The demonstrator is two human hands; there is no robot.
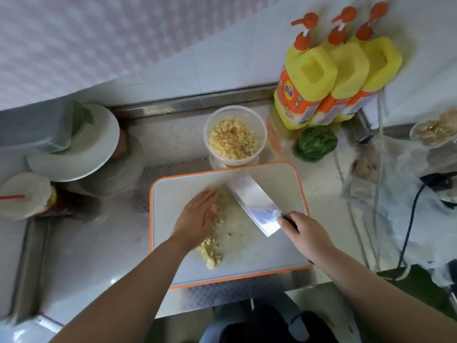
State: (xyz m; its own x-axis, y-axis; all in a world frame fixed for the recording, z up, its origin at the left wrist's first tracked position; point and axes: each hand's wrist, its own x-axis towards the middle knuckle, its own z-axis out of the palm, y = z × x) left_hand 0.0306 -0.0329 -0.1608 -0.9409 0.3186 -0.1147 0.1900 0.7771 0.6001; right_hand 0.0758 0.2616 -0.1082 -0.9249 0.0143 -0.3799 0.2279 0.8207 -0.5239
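Cubes of pale yellow diced food (212,251) lie in a loose strip on the near left part of a white plastic cutting board with an orange rim (259,253). The left hand (197,216) rests flat on the far end of that strip, fingers straight. The right hand (305,230) has its fingers curled round the dark handle of a broad steel cleaver (254,201), whose blade slants across the board just right of the cubes. A clear round plastic bowl (264,134) holding more cubes stands just beyond the board's far edge. Three yellow pump bottles (309,78) and a green pepper (317,142) stand far right.
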